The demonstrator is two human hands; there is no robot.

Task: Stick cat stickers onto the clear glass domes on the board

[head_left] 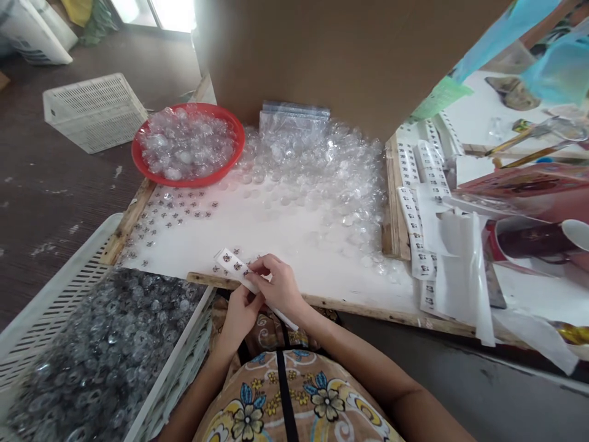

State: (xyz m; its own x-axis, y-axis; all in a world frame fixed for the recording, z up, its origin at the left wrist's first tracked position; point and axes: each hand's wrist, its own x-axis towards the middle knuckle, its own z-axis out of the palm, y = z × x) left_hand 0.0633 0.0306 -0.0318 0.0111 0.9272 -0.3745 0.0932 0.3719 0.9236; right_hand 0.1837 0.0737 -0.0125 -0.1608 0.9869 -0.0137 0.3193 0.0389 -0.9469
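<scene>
A white strip of stickers (231, 263) with small dark printed figures runs diagonally over the near edge of the white tabletop (221, 230). My left hand (242, 310) grips the strip from below, its fingers closed. Just above it, my right hand (277, 282) pinches the same strip between thumb and forefinger. The strip's lower end hangs out beneath my right wrist. Several small clear discs with the same dark figure (177, 215) lie scattered on the left of the tabletop. Plain clear round plastic pieces (331, 166) are heaped at the back and right.
A red basin (237, 156) of clear pieces stands at the back left. Below it, a white crate (108, 236) holds many finished-looking pieces. Wooden strips (394, 236) border the tabletop. More sticker strips (416, 236), a mug (529, 239) and brushes (519, 141) lie at right.
</scene>
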